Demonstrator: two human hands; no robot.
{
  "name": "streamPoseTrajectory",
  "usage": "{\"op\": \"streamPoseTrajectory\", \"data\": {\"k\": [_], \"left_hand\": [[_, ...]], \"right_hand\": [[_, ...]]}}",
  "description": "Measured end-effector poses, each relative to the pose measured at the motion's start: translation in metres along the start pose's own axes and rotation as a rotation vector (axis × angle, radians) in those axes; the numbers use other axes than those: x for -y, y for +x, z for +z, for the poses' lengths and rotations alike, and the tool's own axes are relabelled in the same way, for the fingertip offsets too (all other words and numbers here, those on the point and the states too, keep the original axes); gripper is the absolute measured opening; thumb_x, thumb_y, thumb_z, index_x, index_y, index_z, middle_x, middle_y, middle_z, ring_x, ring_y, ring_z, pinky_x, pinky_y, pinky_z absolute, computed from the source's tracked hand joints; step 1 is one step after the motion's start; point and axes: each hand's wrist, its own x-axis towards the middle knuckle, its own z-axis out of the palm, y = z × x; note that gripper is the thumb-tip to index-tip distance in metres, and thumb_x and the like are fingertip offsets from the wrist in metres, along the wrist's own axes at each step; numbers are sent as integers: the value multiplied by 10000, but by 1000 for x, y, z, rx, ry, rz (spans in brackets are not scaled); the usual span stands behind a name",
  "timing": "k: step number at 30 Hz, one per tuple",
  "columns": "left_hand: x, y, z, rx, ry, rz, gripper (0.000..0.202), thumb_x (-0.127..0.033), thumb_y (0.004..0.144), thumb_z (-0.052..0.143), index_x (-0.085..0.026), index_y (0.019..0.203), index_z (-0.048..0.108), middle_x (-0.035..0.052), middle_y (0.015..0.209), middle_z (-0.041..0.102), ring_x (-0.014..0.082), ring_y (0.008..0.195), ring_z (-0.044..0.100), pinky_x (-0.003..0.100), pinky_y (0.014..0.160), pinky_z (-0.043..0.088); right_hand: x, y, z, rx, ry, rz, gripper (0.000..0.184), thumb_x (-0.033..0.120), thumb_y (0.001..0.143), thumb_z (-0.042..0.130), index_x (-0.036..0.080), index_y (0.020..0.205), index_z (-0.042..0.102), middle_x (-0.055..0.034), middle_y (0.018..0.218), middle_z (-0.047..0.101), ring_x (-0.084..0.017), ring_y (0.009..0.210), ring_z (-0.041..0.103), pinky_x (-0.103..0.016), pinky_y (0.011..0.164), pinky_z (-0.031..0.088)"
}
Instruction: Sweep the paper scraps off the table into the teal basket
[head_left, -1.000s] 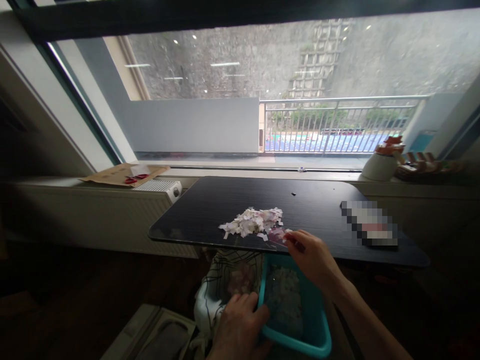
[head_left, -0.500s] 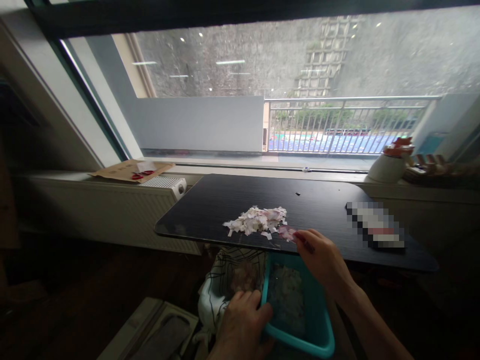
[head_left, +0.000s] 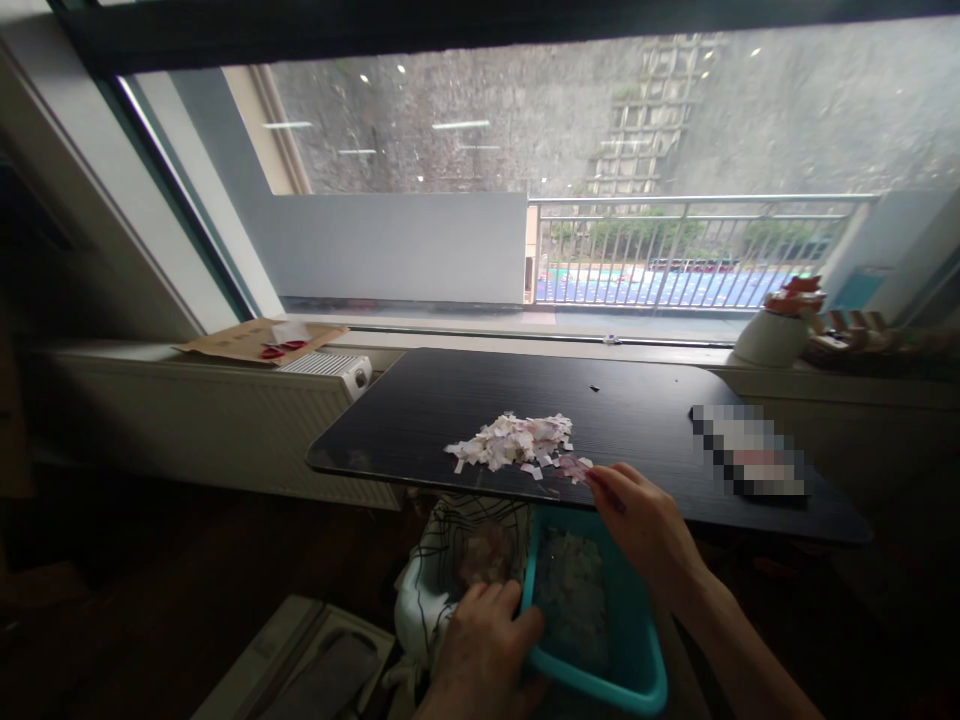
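A heap of small white and pinkish paper scraps lies near the front edge of the black tabletop. At the heap's right end, my right hand pinches pinkish scraps between closed fingertips, low over the table edge. My left hand is closed on the left rim of a teal plastic bin, just below the table. Pale scraps lie inside this bin. Left of it stands a bin lined with a white, black-striped bag, with more pinkish scraps in it.
A pixelated dark object lies on the table's right side. Red-handled scissors rest on brown paper on the sill at left, near the white radiator. A white pot stands at right on the sill.
My right hand has shifted very slightly left at the pinkish scraps. My left hand stays at the bin's rim, and the heap looks the same.
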Motion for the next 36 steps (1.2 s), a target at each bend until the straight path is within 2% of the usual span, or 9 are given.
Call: {"op": "streamPoseTrajectory", "data": {"k": [3, 7, 13, 18, 23, 31, 36], "left_hand": [[0, 0, 1, -5, 8, 4, 201, -305, 688, 718, -249, 795, 557, -6, 858, 557, 214, 795, 504, 332, 698, 340], [1, 0, 2, -15, 4, 19, 179, -322, 714, 696, -248, 793, 553, -5, 855, 556, 211, 794, 505, 332, 695, 340], [1, 0, 3, -24, 10, 11, 191, -320, 703, 705, -252, 795, 553, -8, 849, 556, 212, 788, 501, 330, 690, 338], [1, -1, 3, -32, 10, 16, 204, -339, 707, 712, -251, 795, 551, -6, 852, 555, 212, 791, 503, 328, 692, 338], [1, -1, 2, -18, 2, 18, 193, -333, 715, 706, -253, 801, 553, -8, 850, 553, 210, 794, 503, 331, 700, 339], [0, -1, -2, 47, 6, 11, 181, -322, 721, 694, -249, 830, 570, -1, 875, 547, 209, 808, 495, 325, 712, 344], [0, -1, -1, 12, 22, 12, 181, -303, 716, 690, -248, 828, 560, 2, 881, 548, 215, 816, 497, 332, 708, 346]], "right_hand": [[1, 0, 0, 35, 36, -10, 231, 266, 909, 438, 191, 966, 650, -23, 832, 603, -119, 642, 557, -227, 605, 411], [-1, 1, 0, -20, -22, 25, 225, 259, 897, 454, 180, 971, 651, -37, 852, 613, -137, 668, 574, -241, 629, 413], [3, -1, -2, 26, 19, -6, 236, 262, 902, 442, 183, 963, 655, -31, 819, 608, -128, 646, 566, -227, 615, 417], [2, 3, -1, -14, -3, 14, 239, 259, 896, 451, 175, 985, 656, -42, 850, 617, -136, 666, 574, -235, 631, 422], [2, 4, 1, 20, 20, -23, 236, 247, 897, 444, 186, 983, 655, -31, 835, 614, -121, 643, 566, -217, 587, 413], [1, 2, 0, -27, 11, 0, 230, 256, 885, 455, 183, 974, 654, -36, 818, 617, -126, 630, 556, -237, 606, 430], [0, 0, -4, 11, 45, -5, 223, 246, 873, 456, 191, 950, 659, -41, 836, 637, -129, 635, 579, -231, 583, 442]]}}
